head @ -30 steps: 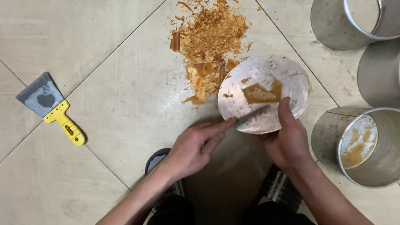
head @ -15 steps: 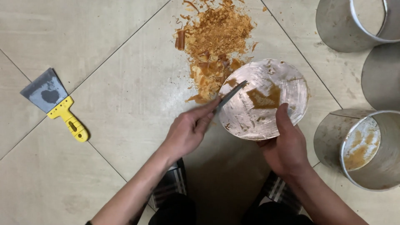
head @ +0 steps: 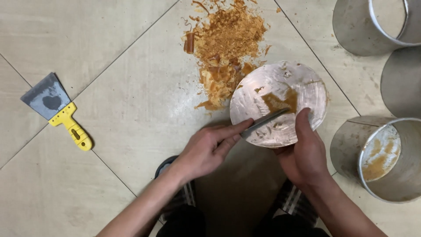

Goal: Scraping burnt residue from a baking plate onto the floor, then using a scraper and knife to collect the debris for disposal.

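Scraping step in hand, judging by the look of it. Left hand (head: 206, 149) closed around a flat metal scraper blade (head: 265, 122), blade laid across the face of the round metal plate (head: 279, 103) just below the last brown patch of residue (head: 279, 101) near the plate's middle. Right hand (head: 305, 153) gripping the plate's near rim, thumb pressed onto its face just beside the blade tip, plate tilted up off the floor (head: 109, 52). Heap of brown shavings (head: 226, 48) touching the plate's far-left edge. Well left of the plate, a spare yellow-handled scraper (head: 59, 109) lying flat. Right of the plate, metal cylinders (head: 381, 153), the nearest with brown residue inside.

Most of the plate already bare; one patch left. Next stroke likely calling for the edge set under that patch, firm pressure away from the thumb, plate held steady.
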